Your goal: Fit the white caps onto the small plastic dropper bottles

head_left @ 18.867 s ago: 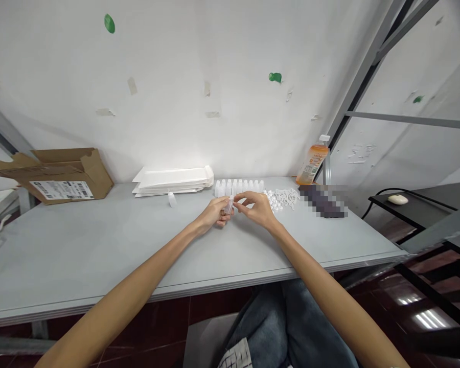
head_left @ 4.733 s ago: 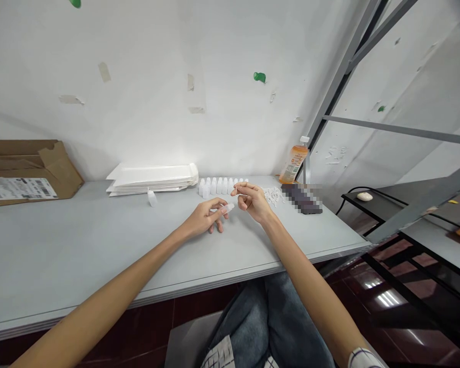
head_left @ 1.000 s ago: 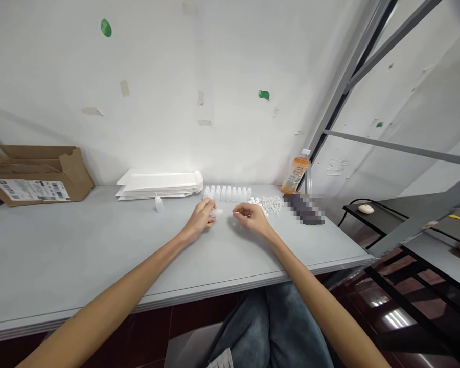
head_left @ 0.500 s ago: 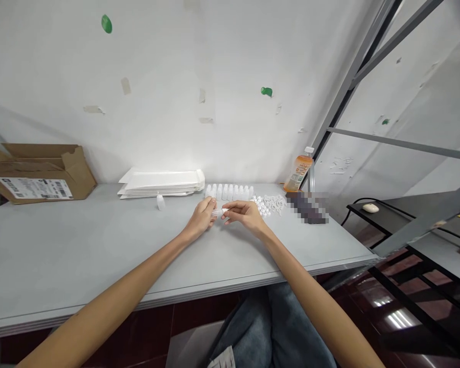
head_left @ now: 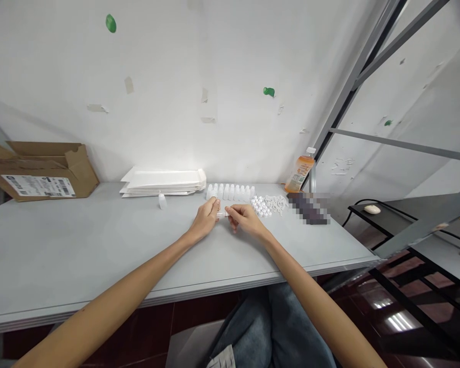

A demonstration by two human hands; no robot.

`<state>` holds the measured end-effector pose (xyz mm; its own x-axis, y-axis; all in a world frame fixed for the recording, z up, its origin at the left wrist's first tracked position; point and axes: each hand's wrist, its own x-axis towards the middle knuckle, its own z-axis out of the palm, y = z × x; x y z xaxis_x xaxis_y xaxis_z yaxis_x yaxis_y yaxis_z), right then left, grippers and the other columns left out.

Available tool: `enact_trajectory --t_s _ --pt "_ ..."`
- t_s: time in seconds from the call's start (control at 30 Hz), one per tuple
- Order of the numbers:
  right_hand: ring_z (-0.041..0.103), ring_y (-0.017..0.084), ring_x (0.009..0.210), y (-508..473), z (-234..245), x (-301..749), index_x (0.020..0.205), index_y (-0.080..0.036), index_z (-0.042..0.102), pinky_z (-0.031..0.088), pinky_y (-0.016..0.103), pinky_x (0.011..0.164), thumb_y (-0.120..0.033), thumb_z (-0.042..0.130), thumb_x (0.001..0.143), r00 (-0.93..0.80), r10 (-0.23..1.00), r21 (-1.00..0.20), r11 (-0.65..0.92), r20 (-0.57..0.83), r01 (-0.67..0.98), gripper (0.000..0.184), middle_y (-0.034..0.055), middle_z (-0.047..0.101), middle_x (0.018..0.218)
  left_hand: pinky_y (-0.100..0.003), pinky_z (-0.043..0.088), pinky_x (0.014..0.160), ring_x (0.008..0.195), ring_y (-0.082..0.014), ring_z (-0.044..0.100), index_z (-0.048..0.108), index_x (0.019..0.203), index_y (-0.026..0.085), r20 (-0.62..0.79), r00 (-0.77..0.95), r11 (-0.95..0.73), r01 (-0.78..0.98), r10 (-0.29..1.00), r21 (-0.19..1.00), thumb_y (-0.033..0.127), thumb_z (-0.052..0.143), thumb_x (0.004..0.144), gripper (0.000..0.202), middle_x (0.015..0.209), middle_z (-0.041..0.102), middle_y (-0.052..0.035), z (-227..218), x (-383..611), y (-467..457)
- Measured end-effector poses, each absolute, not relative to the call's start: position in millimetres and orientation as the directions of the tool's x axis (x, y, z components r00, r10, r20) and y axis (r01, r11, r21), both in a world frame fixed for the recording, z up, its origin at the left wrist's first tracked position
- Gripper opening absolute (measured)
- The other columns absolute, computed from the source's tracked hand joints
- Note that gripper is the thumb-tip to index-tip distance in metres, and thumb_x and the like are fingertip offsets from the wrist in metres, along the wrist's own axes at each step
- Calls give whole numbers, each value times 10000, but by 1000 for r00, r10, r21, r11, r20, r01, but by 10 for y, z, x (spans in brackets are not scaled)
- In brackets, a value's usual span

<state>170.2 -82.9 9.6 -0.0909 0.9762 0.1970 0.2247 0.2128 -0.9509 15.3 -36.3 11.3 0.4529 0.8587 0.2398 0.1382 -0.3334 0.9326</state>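
My left hand [head_left: 206,220] grips a small clear plastic bottle [head_left: 220,214] lying sideways just above the grey table [head_left: 99,245]. My right hand [head_left: 244,219] pinches at the bottle's open end; whatever is in its fingertips is too small to make out. Behind my hands stands a row of several small white bottles [head_left: 230,192]. To the right of the row lies a heap of small white caps and plugs [head_left: 268,205]. One lone small bottle [head_left: 162,201] stands further left.
A stack of white flat bags [head_left: 163,180] lies against the wall. An open cardboard box [head_left: 38,170] sits at the far left. An orange drink bottle [head_left: 300,174] and a dark blurred object [head_left: 309,208] are at the right, beside a grey metal frame [head_left: 348,87].
My right hand has moved left from the table towards the bottle and now meets it at the tip. My left hand has kept hold of the bottle all along.
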Motion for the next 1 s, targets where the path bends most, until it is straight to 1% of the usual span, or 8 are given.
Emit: enact_trajectory --t_s 0.1,0.2,0.37,0.53,0.63,0.73,0.87,1.0 --pt "394 72 353 -806 33 1695 593 -173 480 313 227 385 -639 445 874 -72 982 -941 186 173 282 545 -58 407 436 -187 328 425 457 -89 319 368 723 214 256 474 -362 145 842 921 461 339 934 326 550 307 73 114 156 -392" --pt "373 68 363 -797 3 1688 550 -177 443 291 224 393 -640 394 893 -49 985 -932 172 165 319 579 -49 391 424 -193 336 432 469 -95 334 374 726 215 256 493 -368 144 832 919 464 340 931 324 555 314 69 109 163 -401" --pt "417 71 354 -827 43 1668 672 -185 479 311 213 374 -534 529 867 61 959 -923 246 275 297 403 -53 475 496 -203 342 443 469 -94 358 374 718 212 280 484 -396 153 829 906 453 340 929 322 558 339 63 97 176 -390" --pt "608 155 491 -906 143 1641 761 -158 570 460 248 396 -507 683 738 -3 977 -970 214 215 117 367 -3 576 613 -207 359 460 466 -97 349 387 727 213 273 471 -382 152 839 911 461 346 923 318 540 320 73 103 176 -378" --pt "608 152 515 -938 182 1638 772 -153 591 502 265 438 -497 735 690 -47 980 -977 196 192 88 382 1 589 620 -195 347 446 459 -95 320 389 733 215 254 460 -350 136 851 927 460 350 923 313 530 286 80 114 169 -377" --pt "497 104 391 -919 151 1646 679 -169 545 442 249 403 -565 657 758 -59 987 -979 156 150 128 420 -38 504 500 -197 352 456 470 -97 335 390 728 214 252 457 -352 147 853 925 449 354 925 308 543 313 71 130 161 -394" --pt "358 74 341 -856 55 1660 528 -184 454 282 229 352 -678 474 836 -50 990 -961 137 128 242 582 -58 335 399 -219 388 507 525 -116 416 416 724 210 315 479 -440 174 819 881 418 381 920 288 586 418 42 145 155 -426" --pt "387 80 370 -847 50 1661 595 -165 526 287 226 362 -642 435 871 8 982 -946 180 189 269 559 -34 419 446 -216 401 518 513 -106 407 397 714 208 315 472 -435 168 823 885 408 366 930 296 583 403 48 147 158 -425"
